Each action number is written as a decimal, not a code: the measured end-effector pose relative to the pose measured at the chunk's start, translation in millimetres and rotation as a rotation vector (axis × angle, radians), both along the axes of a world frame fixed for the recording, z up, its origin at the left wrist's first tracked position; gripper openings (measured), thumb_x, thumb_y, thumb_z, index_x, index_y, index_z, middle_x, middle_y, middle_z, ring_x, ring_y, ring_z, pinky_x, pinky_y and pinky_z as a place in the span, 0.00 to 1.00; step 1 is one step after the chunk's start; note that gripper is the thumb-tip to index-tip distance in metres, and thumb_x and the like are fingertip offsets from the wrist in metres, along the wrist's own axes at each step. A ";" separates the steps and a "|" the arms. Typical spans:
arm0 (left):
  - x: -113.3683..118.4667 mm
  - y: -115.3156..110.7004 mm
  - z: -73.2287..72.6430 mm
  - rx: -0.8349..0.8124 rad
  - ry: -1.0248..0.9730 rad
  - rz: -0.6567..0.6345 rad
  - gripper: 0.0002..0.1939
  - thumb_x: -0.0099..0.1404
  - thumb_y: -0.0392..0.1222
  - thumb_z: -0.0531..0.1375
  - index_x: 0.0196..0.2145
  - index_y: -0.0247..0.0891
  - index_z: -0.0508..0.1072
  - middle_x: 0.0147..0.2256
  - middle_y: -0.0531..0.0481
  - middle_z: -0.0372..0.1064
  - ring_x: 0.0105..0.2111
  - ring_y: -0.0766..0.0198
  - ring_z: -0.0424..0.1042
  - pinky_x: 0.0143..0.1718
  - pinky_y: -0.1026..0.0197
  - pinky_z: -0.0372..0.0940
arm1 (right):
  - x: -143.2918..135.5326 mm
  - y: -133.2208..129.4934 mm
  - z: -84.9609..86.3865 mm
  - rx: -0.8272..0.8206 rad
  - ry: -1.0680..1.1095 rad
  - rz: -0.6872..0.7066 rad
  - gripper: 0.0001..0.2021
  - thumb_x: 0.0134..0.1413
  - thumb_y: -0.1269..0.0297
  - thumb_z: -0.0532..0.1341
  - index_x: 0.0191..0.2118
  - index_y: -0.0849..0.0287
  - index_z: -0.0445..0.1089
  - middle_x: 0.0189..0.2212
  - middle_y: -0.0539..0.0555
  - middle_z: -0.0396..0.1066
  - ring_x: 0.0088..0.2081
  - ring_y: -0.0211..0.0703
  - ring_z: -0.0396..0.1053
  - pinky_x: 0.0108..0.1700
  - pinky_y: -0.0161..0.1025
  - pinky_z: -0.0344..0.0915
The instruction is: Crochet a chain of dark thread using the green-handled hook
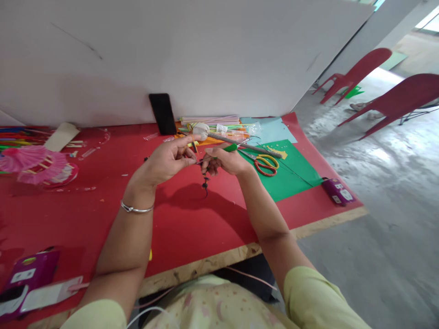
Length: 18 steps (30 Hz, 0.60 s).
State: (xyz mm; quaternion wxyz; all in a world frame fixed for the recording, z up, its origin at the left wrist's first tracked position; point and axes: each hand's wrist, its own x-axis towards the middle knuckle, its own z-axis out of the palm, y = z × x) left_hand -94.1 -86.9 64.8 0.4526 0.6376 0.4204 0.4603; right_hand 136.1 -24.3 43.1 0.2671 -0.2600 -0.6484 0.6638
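Note:
My left hand (168,160) is closed in a pinch, its fingertips meeting those of my right hand above the red table covering. Between them is a thin dark strand (205,185), which hangs below my right fingers with small dark pieces on it and a curved lower end. My right hand (221,161) is closed, with a slim green-handled tool (230,147) lying across it between thumb and palm; its exact kind is unclear. Scissors (266,165) with red and yellow handles lie just right of my right hand. The fingers hide the strand's upper part.
A black phone (162,114) leans against the white panel. Bundled sticks (212,120) and a grey rod (247,145) lie behind my hands. Right are a green sheet (291,178) and a purple box (338,191). Left are pink frilled paper (37,164) and another purple box (34,274).

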 end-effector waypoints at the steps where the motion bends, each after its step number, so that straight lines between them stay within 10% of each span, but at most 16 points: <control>1: -0.2 0.4 -1.2 0.002 0.000 0.003 0.35 0.59 0.38 0.76 0.65 0.43 0.83 0.33 0.50 0.77 0.33 0.63 0.74 0.36 0.62 0.69 | 0.2 -0.4 0.6 0.008 -0.004 -0.004 0.26 0.70 0.42 0.63 0.29 0.60 0.80 0.27 0.58 0.83 0.19 0.38 0.72 0.22 0.33 0.70; 13: 0.4 1.2 -6.7 -0.006 0.051 0.055 0.37 0.60 0.42 0.75 0.67 0.40 0.80 0.32 0.51 0.77 0.31 0.64 0.73 0.33 0.62 0.66 | 1.3 -9.5 12.5 0.104 -0.090 -0.052 0.27 0.72 0.43 0.63 0.32 0.63 0.81 0.29 0.58 0.83 0.23 0.40 0.78 0.27 0.35 0.76; 18: 3.8 0.2 1.0 -0.043 0.019 0.146 0.41 0.59 0.42 0.77 0.69 0.36 0.77 0.33 0.50 0.79 0.34 0.63 0.75 0.38 0.61 0.69 | -4.8 -18.6 11.2 0.533 -0.157 -0.182 0.30 0.79 0.41 0.56 0.34 0.61 0.77 0.27 0.55 0.78 0.29 0.40 0.77 0.34 0.35 0.75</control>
